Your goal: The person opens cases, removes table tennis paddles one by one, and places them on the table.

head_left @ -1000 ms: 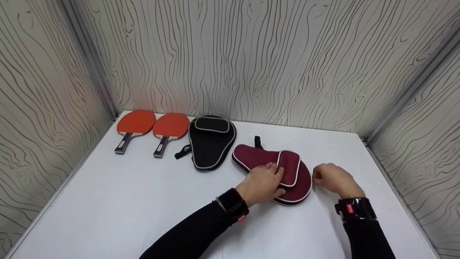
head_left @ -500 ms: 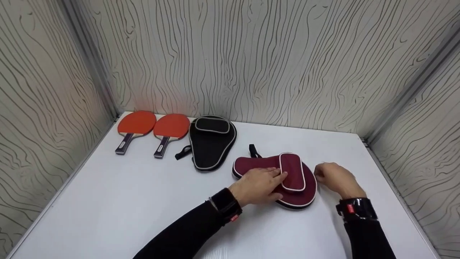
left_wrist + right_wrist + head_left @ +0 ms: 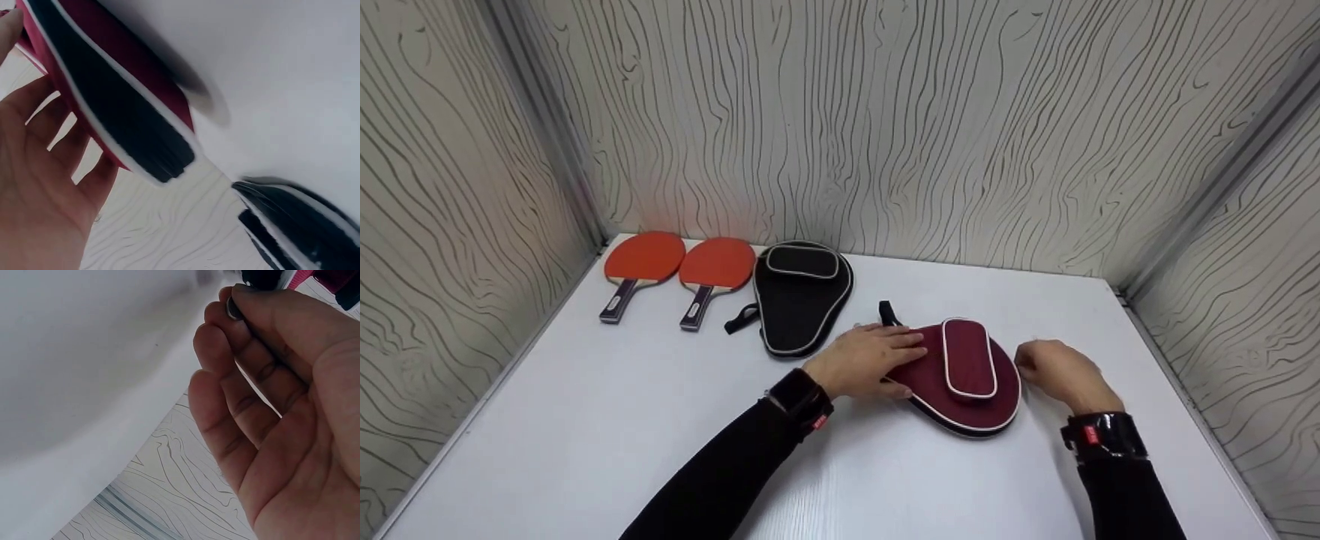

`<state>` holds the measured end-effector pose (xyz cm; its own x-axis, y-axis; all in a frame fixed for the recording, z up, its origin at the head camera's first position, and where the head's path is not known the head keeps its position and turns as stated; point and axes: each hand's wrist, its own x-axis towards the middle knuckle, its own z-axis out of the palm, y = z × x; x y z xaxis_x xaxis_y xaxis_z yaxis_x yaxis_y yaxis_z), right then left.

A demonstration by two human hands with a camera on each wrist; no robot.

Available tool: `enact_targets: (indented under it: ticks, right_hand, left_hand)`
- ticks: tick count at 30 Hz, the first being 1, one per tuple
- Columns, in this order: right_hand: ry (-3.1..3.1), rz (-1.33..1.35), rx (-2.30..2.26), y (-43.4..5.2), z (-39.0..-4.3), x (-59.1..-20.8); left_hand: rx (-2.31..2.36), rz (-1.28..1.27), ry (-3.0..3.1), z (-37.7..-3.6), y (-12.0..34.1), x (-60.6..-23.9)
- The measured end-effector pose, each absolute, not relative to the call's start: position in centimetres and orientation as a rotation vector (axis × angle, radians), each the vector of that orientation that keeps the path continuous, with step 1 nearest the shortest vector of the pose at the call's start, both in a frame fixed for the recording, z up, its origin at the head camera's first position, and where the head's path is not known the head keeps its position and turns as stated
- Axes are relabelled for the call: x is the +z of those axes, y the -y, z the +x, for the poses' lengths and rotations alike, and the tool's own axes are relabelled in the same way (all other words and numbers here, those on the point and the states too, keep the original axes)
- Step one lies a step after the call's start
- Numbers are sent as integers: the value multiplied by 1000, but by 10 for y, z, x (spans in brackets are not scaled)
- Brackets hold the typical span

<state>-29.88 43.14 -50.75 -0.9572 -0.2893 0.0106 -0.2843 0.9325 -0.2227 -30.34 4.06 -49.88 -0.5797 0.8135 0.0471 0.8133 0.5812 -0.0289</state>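
My left hand (image 3: pixel 864 360) lies flat w/ straight fingers on the narrow end of the maroon paddle case (image 3: pixel 960 375), pressing it to the white table (image 3: pixel 585 420); my right hand (image 3: pixel 1054 371) sits at the case's right edge, fingers curled, thumb & forefinger pinching sth small, prob. the zip pull (image 3: pixel 233 308); case is centre-right on table; black case (image 3: pixel 801 296) & two red paddles (image 3: pixel 679 262) at back left; red tags on wristbands, text too small to read.

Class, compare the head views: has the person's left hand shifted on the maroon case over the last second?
Yes. The left hand has slid left along the maroon case, off its raised pocket and onto the narrow end, closer to the black case.
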Motion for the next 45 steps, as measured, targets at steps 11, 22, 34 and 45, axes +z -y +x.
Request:
enact_targets:
  ticks: [11,22,34,45]
  right_hand:
    - [-3027,-354,-302,-417,-286,-491]
    - [-3032,-362,-310,-416,-286,-486]
    - [-3023,-349,-320,-416,-286,-486]
    - [-3034,-354,-340,-414,-286,-486]
  left_hand:
    - [-53,-1353,2759,-305,-40,-507]
    - [-26,-1254,2794,-306,-45,-507]
    - [-51,-1170,2839,-311,-51,-507]
    - [-48,-1086,2860,-321,-56,-506]
